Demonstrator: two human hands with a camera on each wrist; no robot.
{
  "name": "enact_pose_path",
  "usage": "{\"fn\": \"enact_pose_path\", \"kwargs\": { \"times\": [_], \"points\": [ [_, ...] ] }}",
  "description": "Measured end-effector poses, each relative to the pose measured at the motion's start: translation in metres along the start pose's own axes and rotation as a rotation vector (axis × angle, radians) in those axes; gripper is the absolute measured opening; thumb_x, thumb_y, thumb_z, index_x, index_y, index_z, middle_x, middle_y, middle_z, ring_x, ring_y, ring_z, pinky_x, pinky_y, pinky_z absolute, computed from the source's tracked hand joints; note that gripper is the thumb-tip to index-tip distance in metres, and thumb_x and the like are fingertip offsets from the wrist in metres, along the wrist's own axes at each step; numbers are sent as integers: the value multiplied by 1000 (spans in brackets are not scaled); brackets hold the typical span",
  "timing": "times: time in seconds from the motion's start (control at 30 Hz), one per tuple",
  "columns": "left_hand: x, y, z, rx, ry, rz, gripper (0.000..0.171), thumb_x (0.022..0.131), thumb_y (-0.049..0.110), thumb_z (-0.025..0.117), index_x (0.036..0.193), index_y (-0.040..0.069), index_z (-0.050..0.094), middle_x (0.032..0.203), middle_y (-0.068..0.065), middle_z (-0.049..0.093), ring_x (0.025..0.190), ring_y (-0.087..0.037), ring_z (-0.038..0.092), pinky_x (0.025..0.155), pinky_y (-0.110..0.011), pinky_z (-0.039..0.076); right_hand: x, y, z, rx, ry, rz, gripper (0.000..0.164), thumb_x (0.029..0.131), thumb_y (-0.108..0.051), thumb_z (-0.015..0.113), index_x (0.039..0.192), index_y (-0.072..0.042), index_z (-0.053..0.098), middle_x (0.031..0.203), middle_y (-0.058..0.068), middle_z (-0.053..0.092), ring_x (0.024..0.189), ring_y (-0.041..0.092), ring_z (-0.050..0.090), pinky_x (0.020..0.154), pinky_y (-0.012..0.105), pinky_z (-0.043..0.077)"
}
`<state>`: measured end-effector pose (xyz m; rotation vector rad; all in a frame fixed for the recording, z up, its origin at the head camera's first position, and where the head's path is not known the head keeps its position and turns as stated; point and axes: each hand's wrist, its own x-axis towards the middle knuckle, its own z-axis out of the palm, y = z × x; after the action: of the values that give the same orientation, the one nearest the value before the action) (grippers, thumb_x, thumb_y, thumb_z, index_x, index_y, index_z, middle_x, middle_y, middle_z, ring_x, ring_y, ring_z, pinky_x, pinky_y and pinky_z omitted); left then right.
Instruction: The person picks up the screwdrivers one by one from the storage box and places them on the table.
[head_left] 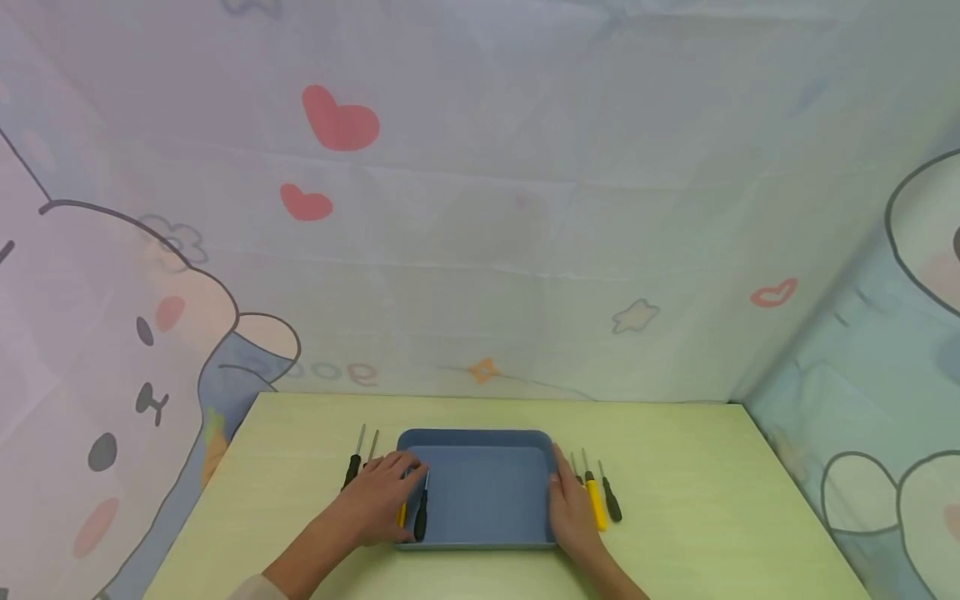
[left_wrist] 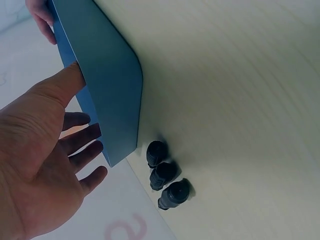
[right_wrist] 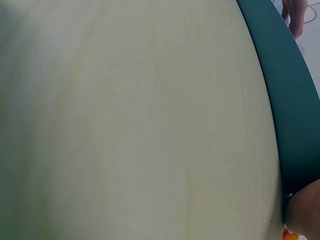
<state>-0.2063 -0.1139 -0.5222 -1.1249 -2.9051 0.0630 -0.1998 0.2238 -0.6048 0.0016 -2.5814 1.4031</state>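
A blue rectangular tray (head_left: pixel 491 500) lies on the table. Inside its left end are a black-handled screwdriver (head_left: pixel 422 512) and a yellow-handled one (head_left: pixel 402 513), the latter partly hidden by my left hand (head_left: pixel 381 500). That hand reaches over the left rim, fingers spread, its thumb and some fingertips dipping inside the tray in the left wrist view. My right hand (head_left: pixel 573 512) grips the tray's right side, thumb at the rim and fingers along the outer wall. In the right wrist view only a bit of this hand (right_wrist: pixel 305 212) shows beside the tray wall (right_wrist: pixel 292 115).
Left of the tray lie black-handled screwdrivers (head_left: pixel 352 468), their handle ends (left_wrist: pixel 173 194) facing the left wrist camera. To its right are a yellow-handled screwdriver (head_left: pixel 596 502), a black one (head_left: pixel 612 502) and another partly behind my right hand. A printed cloth (head_left: pixel 480 250) hangs behind the table.
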Motion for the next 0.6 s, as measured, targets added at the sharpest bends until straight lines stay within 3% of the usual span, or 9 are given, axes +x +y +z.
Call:
{"fn": "enact_pose_path", "kwargs": {
  "times": [0.37, 0.6],
  "points": [
    [3, 2, 3, 63, -40, -9, 97, 75, 62, 91, 149, 8, 58, 143, -9, 57, 134, -31, 53, 106, -51, 50, -2, -2, -1, 5, 9, -33, 51, 112, -6, 44, 163, -2, 39, 160, 23, 48, 146, 42, 47, 119, 59, 37],
    [5, 3, 5, 52, -50, -6, 93, 76, 60, 91, 147, 9, 60, 141, -8, 59, 134, -31, 53, 106, -52, 50, -2, -2, -2, 1, 19, -42, 51, 112, -6, 44, 162, -1, 39, 159, 23, 48, 145, 42, 47, 118, 59, 38]
  ]
}}
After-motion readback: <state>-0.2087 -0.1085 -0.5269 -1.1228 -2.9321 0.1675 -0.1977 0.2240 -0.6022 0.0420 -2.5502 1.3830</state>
